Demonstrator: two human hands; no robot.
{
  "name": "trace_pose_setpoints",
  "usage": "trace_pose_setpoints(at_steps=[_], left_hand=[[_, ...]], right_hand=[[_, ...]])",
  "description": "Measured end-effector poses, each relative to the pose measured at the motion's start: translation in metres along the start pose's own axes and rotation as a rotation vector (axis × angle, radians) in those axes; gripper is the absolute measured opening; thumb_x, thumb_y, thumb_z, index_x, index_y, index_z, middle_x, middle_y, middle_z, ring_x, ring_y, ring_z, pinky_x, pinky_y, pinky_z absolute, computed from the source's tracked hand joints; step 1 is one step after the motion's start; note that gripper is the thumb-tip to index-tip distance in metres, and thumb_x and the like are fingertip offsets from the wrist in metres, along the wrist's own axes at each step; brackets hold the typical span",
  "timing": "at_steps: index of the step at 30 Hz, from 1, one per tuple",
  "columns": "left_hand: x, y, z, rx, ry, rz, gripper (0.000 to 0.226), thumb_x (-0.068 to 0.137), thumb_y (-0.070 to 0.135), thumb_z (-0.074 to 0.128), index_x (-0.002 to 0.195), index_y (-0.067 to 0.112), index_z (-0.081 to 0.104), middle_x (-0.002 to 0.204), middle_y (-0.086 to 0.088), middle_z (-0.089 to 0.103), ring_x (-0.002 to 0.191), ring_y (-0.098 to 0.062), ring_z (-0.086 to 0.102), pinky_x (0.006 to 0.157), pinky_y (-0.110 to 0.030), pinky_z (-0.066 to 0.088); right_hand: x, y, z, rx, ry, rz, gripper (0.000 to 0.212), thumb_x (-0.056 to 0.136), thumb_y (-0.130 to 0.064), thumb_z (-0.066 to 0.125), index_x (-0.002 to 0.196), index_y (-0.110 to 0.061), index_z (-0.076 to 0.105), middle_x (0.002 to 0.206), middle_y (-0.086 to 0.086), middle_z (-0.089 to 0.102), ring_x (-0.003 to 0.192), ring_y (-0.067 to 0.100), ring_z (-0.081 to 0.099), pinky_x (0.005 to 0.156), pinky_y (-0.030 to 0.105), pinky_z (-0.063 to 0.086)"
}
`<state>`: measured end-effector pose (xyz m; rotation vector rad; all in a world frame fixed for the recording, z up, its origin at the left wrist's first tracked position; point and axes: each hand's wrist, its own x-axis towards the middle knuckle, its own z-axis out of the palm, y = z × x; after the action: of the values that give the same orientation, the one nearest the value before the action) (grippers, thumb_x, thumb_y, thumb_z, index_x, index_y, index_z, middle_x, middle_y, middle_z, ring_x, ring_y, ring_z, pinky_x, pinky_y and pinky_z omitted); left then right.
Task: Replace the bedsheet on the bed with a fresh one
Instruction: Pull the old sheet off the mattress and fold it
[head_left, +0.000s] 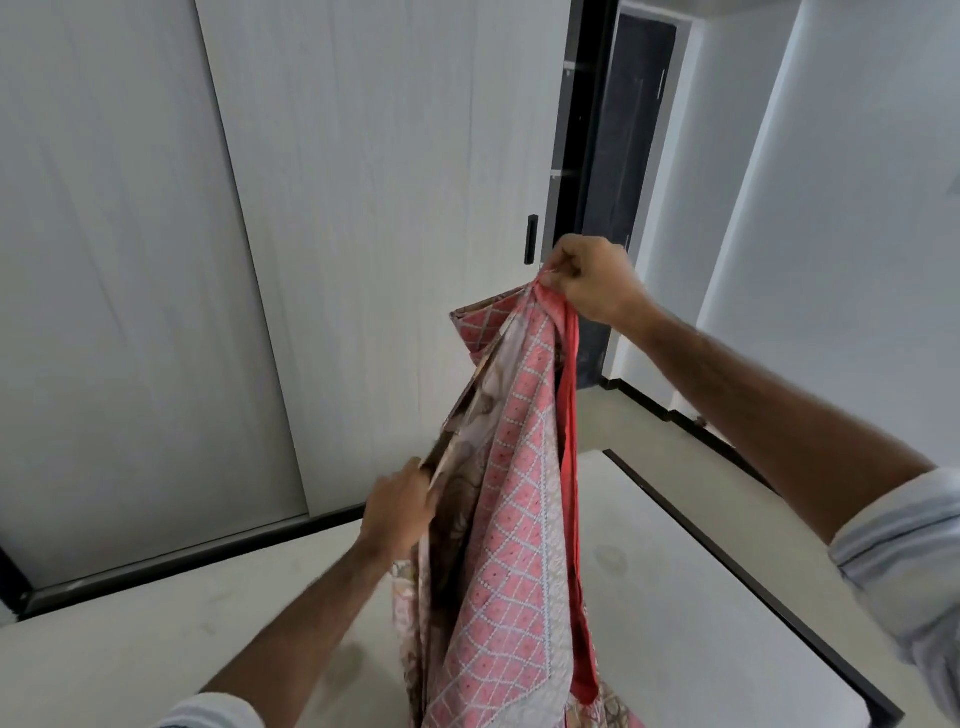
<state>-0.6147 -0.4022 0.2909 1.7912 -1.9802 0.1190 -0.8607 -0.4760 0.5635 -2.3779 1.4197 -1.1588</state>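
A pink bedsheet (511, 551) with a white diamond pattern and a red border hangs bunched in front of me. My right hand (592, 280) is raised high and pinches its top corner. Lower down, my left hand (397, 506) grips a folded edge on the sheet's left side. The cloth drops out of the frame at the bottom. The bare white bed surface (691, 587) with a dark frame lies below and to the right.
A white sliding wardrobe (218, 260) fills the left and centre, with a black handle (531, 239) on its door. A dark doorway (631, 171) stands behind my right hand. Pale floor (171, 639) runs between wardrobe and bed.
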Motion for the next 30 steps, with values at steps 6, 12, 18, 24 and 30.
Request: trace_pose_setpoints(at_steps=[6,12,18,24,30], left_hand=[[0.017,-0.037,-0.054,-0.046,0.040,0.133,0.030,0.106,0.023,0.049,0.093,0.001,0.064,0.093,-0.013,0.056,0.077,-0.034,0.064,0.068,-0.045,0.050],[0.015,-0.059,-0.053,0.133,-0.245,-0.004,0.034,0.102,0.035,0.048,0.105,0.003,0.061,0.105,-0.012,0.061,0.100,-0.033,0.066,0.078,-0.040,0.051],[-0.015,-0.078,-0.029,-0.022,-0.247,-0.185,0.028,0.100,0.029,0.053,0.087,0.004,0.060,0.082,-0.013,0.061,0.083,-0.033,0.067,0.061,-0.031,0.031],[-0.031,-0.113,-0.056,-0.131,-0.168,-0.306,0.029,0.097,0.012,0.055,0.069,0.015,0.057,0.070,-0.005,0.056,0.070,-0.026,0.060,0.055,-0.031,0.031],[-0.001,-0.122,-0.100,-0.260,0.179,-0.366,0.019,0.103,0.007,0.048,0.096,-0.002,0.064,0.094,-0.021,0.064,0.087,-0.032,0.059,0.076,-0.039,0.041]], right_hand=[[0.015,0.041,-0.019,0.007,0.077,0.146,0.006,0.095,-0.014,0.063,0.093,-0.020,0.061,0.087,-0.010,0.060,0.081,0.003,0.057,0.078,0.023,0.053],[0.050,0.009,-0.044,0.057,0.225,0.051,0.009,0.091,-0.015,0.065,0.099,-0.012,0.068,0.097,0.001,0.069,0.093,0.016,0.065,0.086,0.032,0.055],[0.077,-0.006,-0.061,0.139,0.345,0.025,0.009,0.094,-0.014,0.059,0.099,-0.014,0.067,0.099,-0.002,0.067,0.096,0.012,0.065,0.086,0.030,0.057],[0.080,0.025,-0.061,0.188,0.395,0.171,0.023,0.095,-0.015,0.061,0.078,-0.031,0.058,0.086,-0.011,0.060,0.094,0.015,0.065,0.086,0.036,0.059],[0.063,0.043,-0.017,0.302,0.375,0.304,0.020,0.097,-0.016,0.056,0.082,-0.028,0.057,0.088,-0.008,0.060,0.096,0.018,0.066,0.086,0.038,0.059]])
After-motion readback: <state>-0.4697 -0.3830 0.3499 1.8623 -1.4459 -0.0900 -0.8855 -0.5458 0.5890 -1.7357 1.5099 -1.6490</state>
